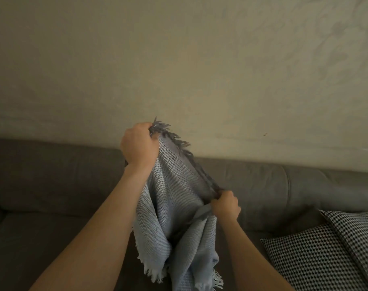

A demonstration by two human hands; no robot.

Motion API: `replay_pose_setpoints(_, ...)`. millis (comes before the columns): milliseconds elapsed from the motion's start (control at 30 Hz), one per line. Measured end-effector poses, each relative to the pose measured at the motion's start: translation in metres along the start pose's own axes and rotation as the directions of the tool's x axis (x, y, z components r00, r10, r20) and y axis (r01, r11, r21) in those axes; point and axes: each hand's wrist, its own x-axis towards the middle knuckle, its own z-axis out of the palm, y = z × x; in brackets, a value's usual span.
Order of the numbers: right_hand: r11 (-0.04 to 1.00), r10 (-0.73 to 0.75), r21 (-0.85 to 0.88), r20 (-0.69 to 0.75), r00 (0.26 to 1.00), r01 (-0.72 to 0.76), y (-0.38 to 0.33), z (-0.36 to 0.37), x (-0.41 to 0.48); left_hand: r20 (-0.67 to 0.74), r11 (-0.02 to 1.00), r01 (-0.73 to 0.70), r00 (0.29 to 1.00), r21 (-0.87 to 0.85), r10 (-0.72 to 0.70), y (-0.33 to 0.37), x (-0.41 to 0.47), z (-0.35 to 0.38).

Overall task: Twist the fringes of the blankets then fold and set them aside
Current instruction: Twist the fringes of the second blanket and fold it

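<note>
A light blue-grey knitted blanket (174, 198) hangs in the air in front of me, over a grey sofa. My left hand (139, 144) is raised and grips one top corner, with dark fringe (168, 133) sticking out past its fingers. Lower and to the right, my right hand (226, 204) grips the same fringed edge, which runs taut between the two hands. The rest of the blanket drapes down in folds, and pale fringe (153, 274) shows along its bottom edge.
The grey sofa (53, 185) spans the view, its backrest against a beige wall (178, 59). Two black-and-white patterned cushions (325, 255) lie on the seat at the right. The seat at the left is bare.
</note>
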Motion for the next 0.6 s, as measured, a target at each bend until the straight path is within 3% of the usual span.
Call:
replay_pose_setpoints(100,0.994,-0.081,0.045,-0.283,0.956,0.097,-0.012,-0.024,0.014,-0.048,0.998,0.061,0.997,0.003,-0.061,-0.002,-0.001,0.002)
replay_pose_setpoints(167,0.97,-0.118,0.129,-0.493,0.862,0.206,-0.02,-0.039,0.022,-0.072,0.995,0.096,0.993,-0.017,-0.097,-0.003,-0.004,0.004)
replay_pose_setpoints(233,0.94,-0.164,0.166,-0.549,0.82,0.299,-0.021,-0.047,0.03,-0.109,0.99,0.126,0.985,-0.059,-0.132,-0.002,-0.006,0.005)
replay_pose_setpoints(267,0.924,-0.224,0.164,-0.5,0.836,0.345,-0.02,-0.047,0.033,-0.132,0.988,0.128,0.981,-0.085,-0.139,-0.002,-0.005,0.005)
replay_pose_setpoints(333,0.911,-0.385,0.058,-0.237,0.892,0.408,-0.008,-0.035,0.038,-0.187,0.987,0.107,0.974,-0.121,-0.128,-0.003,0.0,0.004)
replay_pose_setpoints(433,0.884,-0.418,-0.145,0.183,0.89,0.445,0.022,-0.006,0.035,-0.212,0.986,0.071,0.972,-0.149,-0.102,0.0,0.006,0.003)
replay_pose_setpoints(600,0.889,-0.368,-0.15,0.332,0.869,0.433,0.052,0.029,0.03,-0.202,0.982,0.002,0.979,-0.189,-0.041,0.01,-0.004,0.009)
